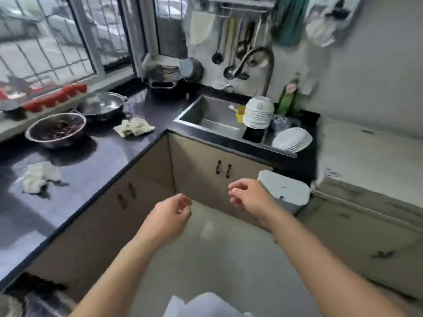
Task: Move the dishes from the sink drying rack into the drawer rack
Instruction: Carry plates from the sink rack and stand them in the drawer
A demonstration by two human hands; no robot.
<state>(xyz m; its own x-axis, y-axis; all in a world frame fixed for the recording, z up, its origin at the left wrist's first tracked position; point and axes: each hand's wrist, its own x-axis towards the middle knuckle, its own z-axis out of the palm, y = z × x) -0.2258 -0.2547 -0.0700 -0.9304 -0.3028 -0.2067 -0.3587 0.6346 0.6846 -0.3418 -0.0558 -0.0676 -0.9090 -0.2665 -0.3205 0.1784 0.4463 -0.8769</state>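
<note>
A stack of white bowls (258, 112) stands upside down at the right end of the steel sink (206, 115). Just right of it, a stack of white plates (291, 139) leans on the dark drying rack (253, 135). My left hand (170, 215) and my right hand (248, 195) hover in front of the beige cabinet doors, well below and short of the dishes. Both hands have loosely curled fingers and hold nothing. No drawer rack is in view.
A white lidded bin (285, 191) stands on the floor below the plates. The dark L-shaped counter carries a colander (56, 129), a steel pan (101, 105) and two crumpled cloths (134, 126). A curved tap (256, 60) rises over the sink. Pale floor lies under my arms.
</note>
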